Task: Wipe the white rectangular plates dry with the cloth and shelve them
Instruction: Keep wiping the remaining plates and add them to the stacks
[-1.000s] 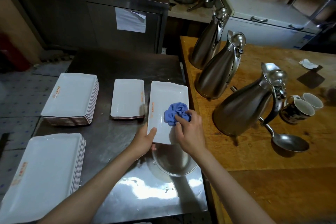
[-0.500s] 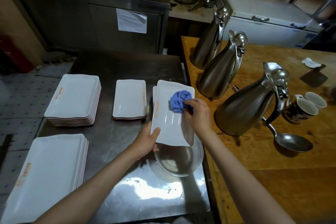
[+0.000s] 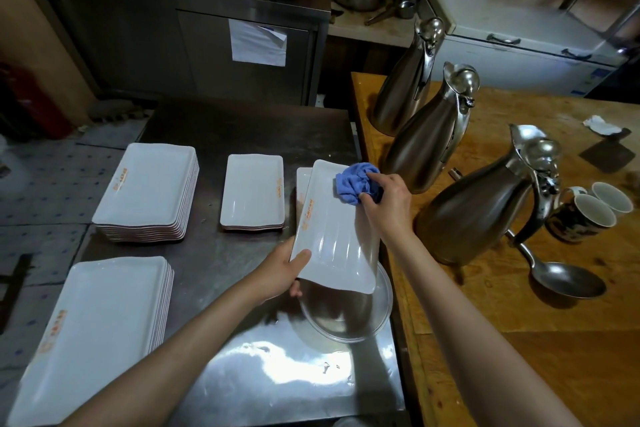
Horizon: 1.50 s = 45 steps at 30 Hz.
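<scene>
At the far left of the steel table [image 3: 214, 253] two tall stacks of white rectangular plates [image 3: 145, 191] sit one behind the other, the nearer stack [image 3: 93, 333] at the table's front edge. Right of them lies a short stack of smaller plates [image 3: 252, 192]. Next, the left hand [image 3: 280, 274] grips the near corner of a tilted plate [image 3: 332, 236], thumb on top, above a steel bowl [image 3: 346, 315]. The right hand [image 3: 388, 201] bunches a blue cloth [image 3: 353, 184] and presses it on the plate's far end. Three steel jugs [image 3: 429, 149] stand on the wooden table [image 3: 519, 305] to the right, with a ladle [image 3: 561, 277] and two mugs [image 3: 585, 215].
</scene>
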Each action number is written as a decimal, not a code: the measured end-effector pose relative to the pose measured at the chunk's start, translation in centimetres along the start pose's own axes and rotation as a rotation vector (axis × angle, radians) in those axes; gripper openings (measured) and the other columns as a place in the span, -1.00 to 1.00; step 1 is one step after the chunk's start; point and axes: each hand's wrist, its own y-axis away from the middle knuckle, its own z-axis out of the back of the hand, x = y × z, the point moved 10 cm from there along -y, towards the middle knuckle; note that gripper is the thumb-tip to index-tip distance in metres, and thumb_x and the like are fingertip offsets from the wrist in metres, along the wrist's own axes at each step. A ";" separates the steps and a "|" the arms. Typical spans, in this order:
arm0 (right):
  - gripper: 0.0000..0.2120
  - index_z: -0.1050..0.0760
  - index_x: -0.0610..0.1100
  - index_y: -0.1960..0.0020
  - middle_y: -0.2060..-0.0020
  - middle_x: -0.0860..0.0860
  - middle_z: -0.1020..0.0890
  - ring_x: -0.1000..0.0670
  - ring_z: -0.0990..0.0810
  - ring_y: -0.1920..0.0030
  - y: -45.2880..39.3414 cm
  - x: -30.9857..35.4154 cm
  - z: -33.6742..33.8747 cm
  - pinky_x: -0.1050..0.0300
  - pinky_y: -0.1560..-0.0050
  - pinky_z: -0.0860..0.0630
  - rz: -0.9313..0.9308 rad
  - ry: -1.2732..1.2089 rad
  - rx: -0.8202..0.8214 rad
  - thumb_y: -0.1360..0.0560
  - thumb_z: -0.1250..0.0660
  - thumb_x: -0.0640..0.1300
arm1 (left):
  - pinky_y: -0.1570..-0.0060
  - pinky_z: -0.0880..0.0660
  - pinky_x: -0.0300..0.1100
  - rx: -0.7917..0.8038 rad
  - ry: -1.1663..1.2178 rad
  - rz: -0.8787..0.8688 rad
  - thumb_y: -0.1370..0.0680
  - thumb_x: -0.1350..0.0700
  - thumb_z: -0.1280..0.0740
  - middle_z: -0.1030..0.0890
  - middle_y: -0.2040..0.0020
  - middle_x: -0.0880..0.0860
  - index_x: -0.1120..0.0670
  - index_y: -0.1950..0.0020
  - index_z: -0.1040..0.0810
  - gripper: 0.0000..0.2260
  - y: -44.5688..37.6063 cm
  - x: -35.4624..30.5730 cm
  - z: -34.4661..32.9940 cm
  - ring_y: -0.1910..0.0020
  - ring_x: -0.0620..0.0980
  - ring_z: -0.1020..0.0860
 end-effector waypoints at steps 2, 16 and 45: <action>-0.60 -0.45 -0.16 -0.32 -0.12 -0.05 -0.48 0.11 -0.39 -0.03 -0.1 0.5 -0.2 0.34 -0.06 -0.33 0.013 0.004 0.020 -0.50 -0.37 -0.18 | 0.40 -0.50 -0.13 0.034 -0.018 0.002 -0.66 0.16 -0.10 -0.57 0.18 -0.06 0.10 -0.36 -0.31 -0.74 -0.1 0.0 -0.2 0.61 -0.11 -0.35; -0.68 -0.51 -0.18 -0.25 -0.10 -0.06 -0.49 0.05 -0.44 -0.05 1.8 4.4 -2.4 0.28 -0.12 -0.42 0.202 -0.010 0.239 -0.50 -0.35 -0.25 | 0.44 -0.47 -0.21 0.071 0.030 0.000 -0.63 0.19 -0.19 -0.58 0.03 0.05 0.07 -0.38 -0.32 -0.69 -0.4 -0.2 -0.5 0.44 0.00 -0.44; -0.78 -0.66 -0.15 0.15 0.15 -0.07 -0.58 -0.13 -0.53 0.19 9.2 4.7 -3.2 0.02 0.21 -0.49 0.574 0.163 0.378 -0.24 -0.51 -0.35 | 0.38 -0.50 -0.24 -0.030 0.298 0.058 -0.55 0.27 -0.32 -0.60 -0.13 0.11 0.07 -0.34 -0.38 -0.63 -0.5 1.5 0.4 0.32 -0.14 -0.57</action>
